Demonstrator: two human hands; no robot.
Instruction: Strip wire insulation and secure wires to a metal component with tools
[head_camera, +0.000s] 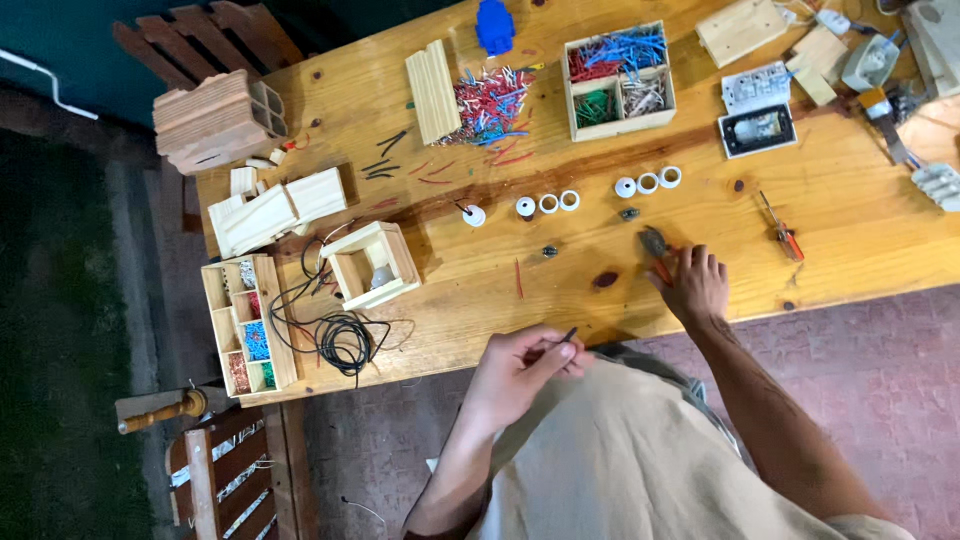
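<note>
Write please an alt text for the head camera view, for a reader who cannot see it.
Seen from above, a person at a wooden workbench pinches a short dark wire piece in the left hand, while the right hand rests on orange-handled pliers. Behind lie white rings, a box of coloured wire bits and a coiled black cable.

Bare wooden table (470, 290) before both hands, white rings (558, 201) beyond, coiled black cable (345, 340) crowding left

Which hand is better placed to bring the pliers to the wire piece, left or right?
Right, probably. The right hand already rests on the pliers on the wooden table. The left hand is busy pinching the short dark wire piece near the table edge.
</note>
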